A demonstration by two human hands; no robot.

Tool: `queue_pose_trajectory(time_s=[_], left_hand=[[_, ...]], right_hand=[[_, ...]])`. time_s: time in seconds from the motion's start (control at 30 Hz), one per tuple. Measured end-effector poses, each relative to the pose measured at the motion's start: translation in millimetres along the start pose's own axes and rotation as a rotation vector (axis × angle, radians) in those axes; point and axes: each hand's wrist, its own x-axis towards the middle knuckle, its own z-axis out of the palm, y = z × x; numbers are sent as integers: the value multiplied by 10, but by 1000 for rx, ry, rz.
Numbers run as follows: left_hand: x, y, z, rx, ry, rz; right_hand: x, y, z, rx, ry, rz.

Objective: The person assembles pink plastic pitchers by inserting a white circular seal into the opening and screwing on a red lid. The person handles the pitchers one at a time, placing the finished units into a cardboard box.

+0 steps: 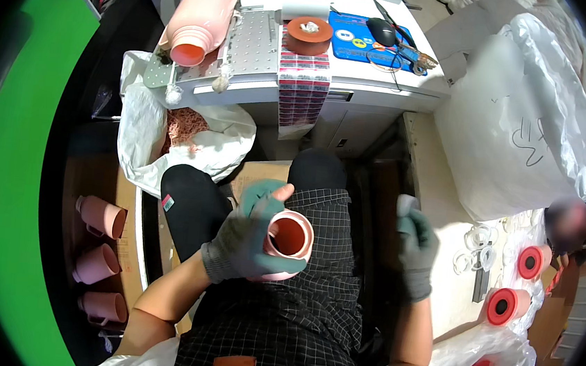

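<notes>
My left hand (pixel 246 238), in a grey glove, is wrapped around a pink cup-shaped shell (pixel 289 244) held over my lap, its open orange inside facing up. My right hand (pixel 414 246), also gloved, hangs at my right side next to a cardboard surface and pinches a small pale piece (pixel 406 205); what that piece is cannot be made out. A large pink bottle body (pixel 199 16) lies on its side on a metal fixture plate (pixel 253 43) on the white workbench ahead.
A white sack of pink shavings (pixel 186 128) sits left of my knees. Three pink cups (pixel 102 216) lie on cardboard at left. Red-orange caps (pixel 505 306) and white rings (pixel 477 249) are at right, beside a big white bag (pixel 514 126). A brown disc (pixel 309 34) and a mouse (pixel 381 30) rest on the bench.
</notes>
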Motion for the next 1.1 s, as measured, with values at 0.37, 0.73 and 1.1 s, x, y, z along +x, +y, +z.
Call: queue_pose_trajectory(time_s=[0.37,0.73,1.1], left_hand=[[-213,-15,-312,224,-88,76],[-156,104,-461,377,-228,218],[327,316,-538,668,-361,53]], right_hand=[[-223,-1081,1021,-160,-553,-933],[-525,-1064,980,-318,-698,-699],[-586,-1034,1164,-351,-522,-878]])
